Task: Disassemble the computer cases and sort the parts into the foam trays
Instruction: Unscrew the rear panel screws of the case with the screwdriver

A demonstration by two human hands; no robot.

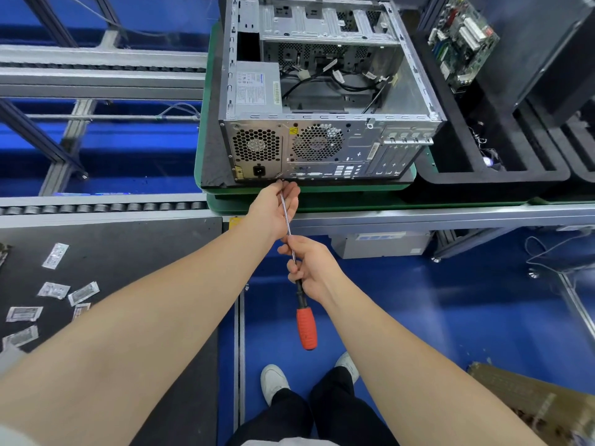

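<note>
The opened computer case (322, 91) lies on its side on the counter (306, 196), rear panel facing us, power supply (256, 88) seated inside, with a foam tray (483, 175) just right already holding a motherboard (462, 40). Looks like the supply's rear screws are the job now: the right hand (314, 268) is wrapped around the screwdriver (297, 272) shaft, the left hand (277, 206) loosely cupped at the tip by the panel's lower edge. Next up, seat that tip squarely in a screw head and turn.

Bunch of little foil packets (53, 290) scattered on the dark mat (128, 252) at left. Roller conveyor (103, 207) runs behind it, blue floor (418, 317) below (white shoes (273, 381) too).
</note>
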